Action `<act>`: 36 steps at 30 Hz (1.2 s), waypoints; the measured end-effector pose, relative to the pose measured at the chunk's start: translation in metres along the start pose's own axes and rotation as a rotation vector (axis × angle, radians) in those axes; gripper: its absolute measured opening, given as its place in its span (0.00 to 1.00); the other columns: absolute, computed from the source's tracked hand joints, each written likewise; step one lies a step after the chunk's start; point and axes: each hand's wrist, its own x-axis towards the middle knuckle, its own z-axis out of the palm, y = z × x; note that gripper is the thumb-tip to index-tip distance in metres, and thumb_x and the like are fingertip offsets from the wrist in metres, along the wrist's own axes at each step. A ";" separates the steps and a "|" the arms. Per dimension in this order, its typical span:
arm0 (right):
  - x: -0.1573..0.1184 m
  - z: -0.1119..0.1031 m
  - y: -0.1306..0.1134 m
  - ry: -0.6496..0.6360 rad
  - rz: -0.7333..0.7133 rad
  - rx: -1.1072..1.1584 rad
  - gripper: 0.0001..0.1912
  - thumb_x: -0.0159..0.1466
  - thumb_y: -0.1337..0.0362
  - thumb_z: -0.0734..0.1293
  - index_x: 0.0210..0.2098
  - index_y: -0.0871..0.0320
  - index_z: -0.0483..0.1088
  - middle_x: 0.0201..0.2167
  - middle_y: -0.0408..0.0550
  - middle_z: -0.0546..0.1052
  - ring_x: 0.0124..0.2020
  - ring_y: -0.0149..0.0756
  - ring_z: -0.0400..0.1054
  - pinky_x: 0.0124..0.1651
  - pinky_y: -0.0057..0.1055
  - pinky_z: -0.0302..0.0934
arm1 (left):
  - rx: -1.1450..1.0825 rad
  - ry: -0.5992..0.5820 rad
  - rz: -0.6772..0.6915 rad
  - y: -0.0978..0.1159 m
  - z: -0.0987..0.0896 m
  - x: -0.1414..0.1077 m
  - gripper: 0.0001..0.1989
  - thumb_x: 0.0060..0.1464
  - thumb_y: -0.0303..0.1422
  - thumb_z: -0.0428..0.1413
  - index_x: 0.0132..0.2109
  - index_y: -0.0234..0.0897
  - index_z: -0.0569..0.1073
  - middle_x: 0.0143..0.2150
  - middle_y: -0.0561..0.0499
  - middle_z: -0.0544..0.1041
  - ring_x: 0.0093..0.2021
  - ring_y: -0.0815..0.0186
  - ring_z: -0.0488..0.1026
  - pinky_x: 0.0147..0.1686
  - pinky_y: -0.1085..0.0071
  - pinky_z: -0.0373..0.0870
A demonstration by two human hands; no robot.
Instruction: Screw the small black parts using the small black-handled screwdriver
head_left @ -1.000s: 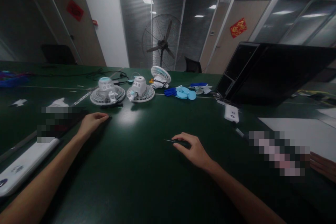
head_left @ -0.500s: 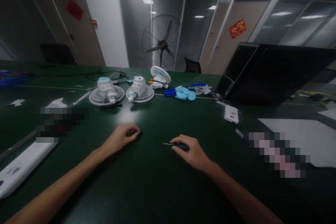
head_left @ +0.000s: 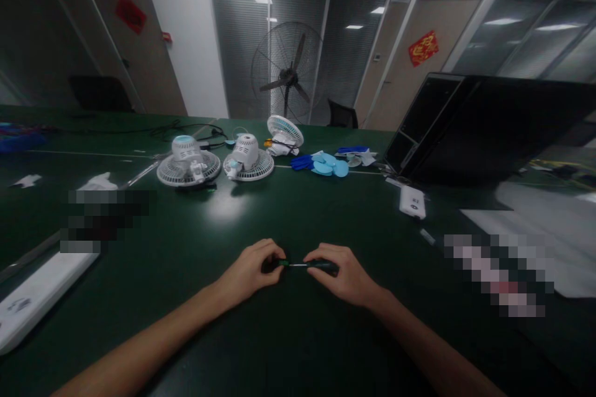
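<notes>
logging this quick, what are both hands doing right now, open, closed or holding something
Left hand: closed, pinching a small dark green piece, too small to identify.
Right hand: closed, holding a dark-handled screwdriver.

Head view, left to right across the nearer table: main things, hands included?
Long white object, left hand, screwdriver shaft, right hand, small white device.

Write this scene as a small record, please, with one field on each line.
Left hand: pinches a small dark part
Right hand: holds a screwdriver by its handle
Screwdriver shaft: points at the small dark part; contact too small to tell
Table: dark green, under both hands
Small fans: three, white, on the table beyond the hands
</notes>
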 end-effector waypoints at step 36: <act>0.000 -0.002 0.000 0.114 0.075 0.057 0.10 0.72 0.60 0.68 0.51 0.53 0.76 0.44 0.47 0.79 0.43 0.40 0.74 0.46 0.38 0.69 | 0.263 0.255 -0.242 -0.108 -0.139 -0.037 0.21 0.63 0.49 0.55 0.54 0.44 0.81 0.52 0.44 0.78 0.48 0.54 0.77 0.49 0.62 0.74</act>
